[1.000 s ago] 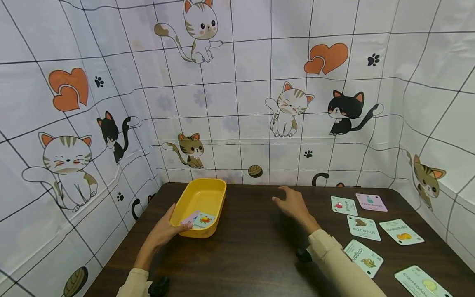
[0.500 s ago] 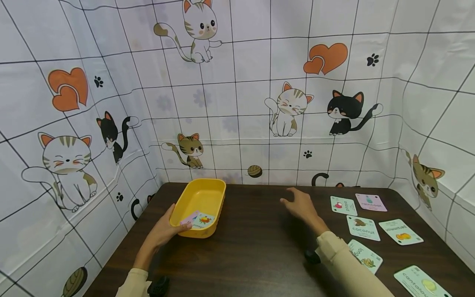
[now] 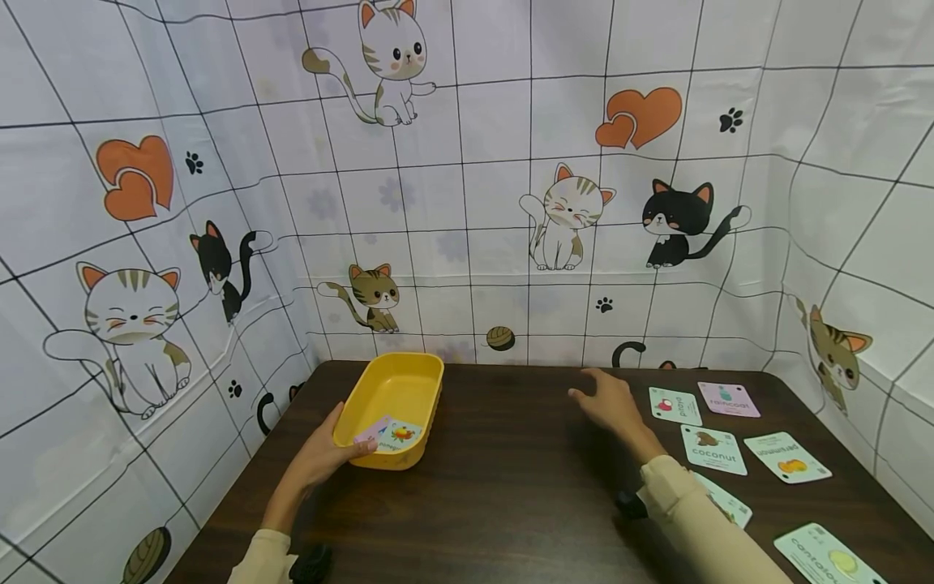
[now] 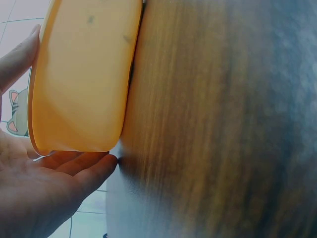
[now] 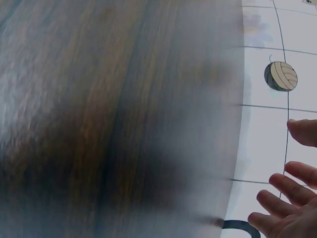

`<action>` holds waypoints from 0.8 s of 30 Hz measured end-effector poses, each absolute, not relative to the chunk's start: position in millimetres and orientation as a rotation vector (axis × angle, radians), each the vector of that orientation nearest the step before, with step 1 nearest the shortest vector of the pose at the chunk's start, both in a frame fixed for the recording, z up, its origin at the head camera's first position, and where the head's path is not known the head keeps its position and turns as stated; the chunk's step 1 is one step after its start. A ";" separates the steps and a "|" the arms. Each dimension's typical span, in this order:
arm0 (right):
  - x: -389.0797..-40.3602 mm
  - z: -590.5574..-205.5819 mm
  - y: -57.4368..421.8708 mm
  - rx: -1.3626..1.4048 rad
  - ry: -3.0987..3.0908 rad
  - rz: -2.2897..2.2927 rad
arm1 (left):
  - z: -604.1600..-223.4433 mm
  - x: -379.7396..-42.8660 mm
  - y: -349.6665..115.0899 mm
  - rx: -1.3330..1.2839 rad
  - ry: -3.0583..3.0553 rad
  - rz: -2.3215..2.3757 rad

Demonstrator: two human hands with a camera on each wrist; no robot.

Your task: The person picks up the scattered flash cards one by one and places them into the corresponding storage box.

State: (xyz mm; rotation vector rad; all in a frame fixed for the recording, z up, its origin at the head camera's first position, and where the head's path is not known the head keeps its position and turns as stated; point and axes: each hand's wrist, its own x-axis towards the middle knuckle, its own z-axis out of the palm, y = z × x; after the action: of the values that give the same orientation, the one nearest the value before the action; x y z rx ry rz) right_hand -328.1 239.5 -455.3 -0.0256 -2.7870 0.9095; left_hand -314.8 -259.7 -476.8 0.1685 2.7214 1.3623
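Observation:
My left hand [image 3: 319, 457] grips the near-left corner of a yellow plastic tray [image 3: 394, 381], its thumb over the rim. In the left wrist view the fingers [image 4: 96, 173] lie against the end wall of the tray. Inside the tray, at its near end, are a pink card [image 3: 374, 428] and a green card with a fruit picture [image 3: 402, 434], partly overlapping. My right hand [image 3: 611, 404] hovers over the right-centre of the table, left of the pitaya card [image 3: 674, 405], holding nothing. Its fingers [image 5: 287, 191] are spread and relaxed in the right wrist view.
Several picture cards lie at the table's right side: raincoat [image 3: 730, 399], coconut [image 3: 713, 448], an orange-fruit card [image 3: 788, 457], a cantaloupe card [image 3: 830, 556], and one partly hidden by my right sleeve [image 3: 730, 499]. A cat-print curtain [image 3: 467, 203] surrounds the dark table [image 3: 496, 503].
My right hand has moved to the right, toward the cards, and its sleeve now covers more of the longan card. The left hand and tray stay in place.

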 end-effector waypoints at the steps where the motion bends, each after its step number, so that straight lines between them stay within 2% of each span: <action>1: -328.0 -455.6 240.5 -0.027 -2.786 0.908 | -476.3 -314.3 -259.9 0.166 2.724 1.362; 24: -325.1 -458.7 279.8 -0.071 -2.794 0.818 | -475.0 -314.5 -258.1 0.160 2.734 1.346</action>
State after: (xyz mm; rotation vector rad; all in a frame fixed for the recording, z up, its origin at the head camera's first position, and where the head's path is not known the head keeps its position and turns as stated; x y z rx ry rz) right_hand -325.1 279.8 -458.7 -0.0708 -2.7938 0.8185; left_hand -314.5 -258.1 -475.0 0.1599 2.7335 1.3463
